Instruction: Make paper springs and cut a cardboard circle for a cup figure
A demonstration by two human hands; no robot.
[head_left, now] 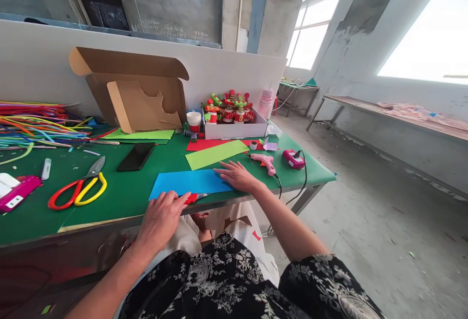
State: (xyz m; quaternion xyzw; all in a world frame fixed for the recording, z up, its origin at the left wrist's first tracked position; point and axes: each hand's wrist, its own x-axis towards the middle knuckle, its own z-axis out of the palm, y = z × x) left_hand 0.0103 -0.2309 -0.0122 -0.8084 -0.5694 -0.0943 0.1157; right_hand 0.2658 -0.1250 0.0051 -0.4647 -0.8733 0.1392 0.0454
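Note:
A strip of blue paper (190, 182) lies flat along the front of the green table. My right hand (237, 175) rests on its right end, palm down and fingers spread. At its front left edge is my left hand (163, 216), fingertips touching the paper, fingers extended and partly bent. Beside those fingertips a red-handled tool (191, 198) shows along the table's front edge; its kind is partly hidden. Just behind the blue strip lies a light green paper strip (216, 155), overlapping red paper (195, 145).
Left are red-and-yellow-handled scissors (87, 183), a black phone (136, 157) and pipe cleaners (40, 126). A pink glue gun (263, 161) with its cord and a power socket (293, 159) sit right. Behind stand a cardboard box (146, 107), paper cups (193, 120) and a white box (234, 131) of decorated figures.

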